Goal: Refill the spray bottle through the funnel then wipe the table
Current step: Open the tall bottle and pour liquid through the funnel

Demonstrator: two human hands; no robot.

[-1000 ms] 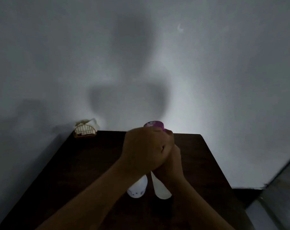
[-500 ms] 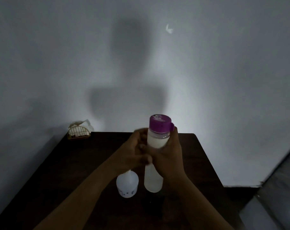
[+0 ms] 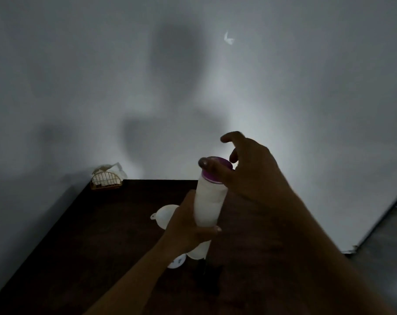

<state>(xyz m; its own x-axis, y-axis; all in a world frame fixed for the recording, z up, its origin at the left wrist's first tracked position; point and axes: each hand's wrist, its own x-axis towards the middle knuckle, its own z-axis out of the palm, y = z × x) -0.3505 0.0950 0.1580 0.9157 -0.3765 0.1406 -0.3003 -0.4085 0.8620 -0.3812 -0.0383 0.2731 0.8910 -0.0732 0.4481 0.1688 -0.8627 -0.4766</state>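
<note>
A white refill bottle (image 3: 210, 201) with a purple cap (image 3: 218, 163) is held tilted above the dark table (image 3: 102, 235). My left hand (image 3: 186, 230) grips its lower body. My right hand (image 3: 250, 169) is at the cap, thumb across the front and a finger behind it, index finger lifted. Behind my left hand a white funnel (image 3: 163, 214) shows, and below my wrist the white base of the spray bottle (image 3: 176, 263). The join between funnel and spray bottle is hidden by my hand.
A small wire basket with tissues (image 3: 106, 179) stands at the table's far left corner against the grey wall. A dark upright object (image 3: 212, 272) stands on the table beside the spray bottle. The room is dim. Grey floor (image 3: 384, 258) lies to the right.
The bottle passed from my right hand to my left, which now grips its lower body. My right hand rose to the purple cap. The funnel has come into sight.
</note>
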